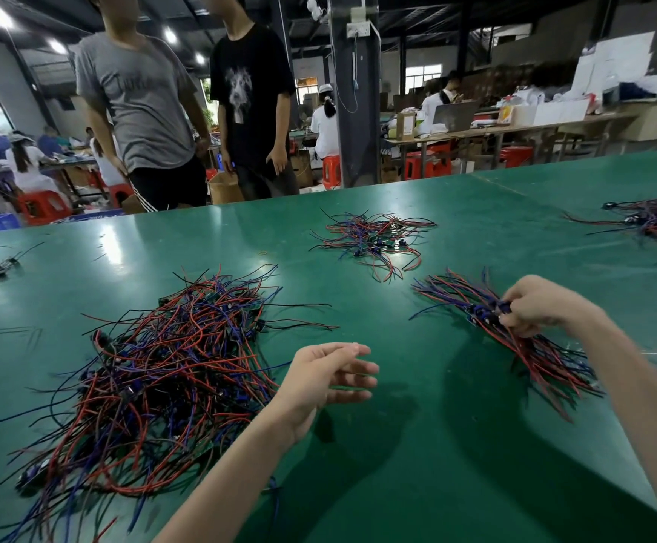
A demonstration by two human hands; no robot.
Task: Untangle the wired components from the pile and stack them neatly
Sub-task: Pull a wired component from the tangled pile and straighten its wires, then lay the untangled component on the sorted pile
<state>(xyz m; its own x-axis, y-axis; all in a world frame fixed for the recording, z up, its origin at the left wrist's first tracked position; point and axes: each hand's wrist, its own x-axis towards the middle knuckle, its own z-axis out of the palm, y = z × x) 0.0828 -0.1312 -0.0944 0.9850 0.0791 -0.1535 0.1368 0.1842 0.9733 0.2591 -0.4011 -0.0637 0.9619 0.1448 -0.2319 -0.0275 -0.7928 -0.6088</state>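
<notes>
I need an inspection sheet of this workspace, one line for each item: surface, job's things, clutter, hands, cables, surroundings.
surface: glossy green table, with light reflections.
job's things: large tangled pile of red, blue and black wired components at left; neater aligned stack at right.
clutter: smaller wire pile farther back; another wire pile at far right; yellow rubber band.
hands: left hand open, holds nothing; right hand pinches the aligned stack.
cables: nothing seen apart from the components' own wires.
surroundings: two standing people behind the table; red plastic stools.
</notes>
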